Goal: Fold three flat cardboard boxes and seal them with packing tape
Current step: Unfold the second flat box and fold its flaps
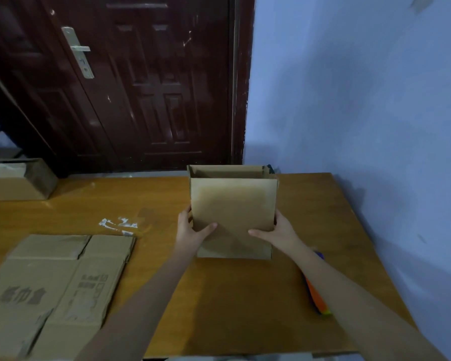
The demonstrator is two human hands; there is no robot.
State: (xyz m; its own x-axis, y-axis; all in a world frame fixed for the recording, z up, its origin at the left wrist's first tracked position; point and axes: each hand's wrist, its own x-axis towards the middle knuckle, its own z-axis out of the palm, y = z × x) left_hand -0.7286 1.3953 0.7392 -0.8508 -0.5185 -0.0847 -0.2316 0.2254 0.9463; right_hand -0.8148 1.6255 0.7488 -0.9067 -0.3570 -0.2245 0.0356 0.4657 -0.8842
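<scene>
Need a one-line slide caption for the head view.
Both hands, left hand and right hand, grip an upright brown cardboard box on the wooden table.

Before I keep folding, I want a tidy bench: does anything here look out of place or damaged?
White torn scraps, perhaps tape or paper residue, are stuck on the table just beyond the flat cardboard. An orange tool lies half hidden under the right forearm. The box held by both hands looks sound.

wooden table (245, 303) | dark door (151, 82), metal handle (79, 51) | blue wall (362, 100)
</scene>
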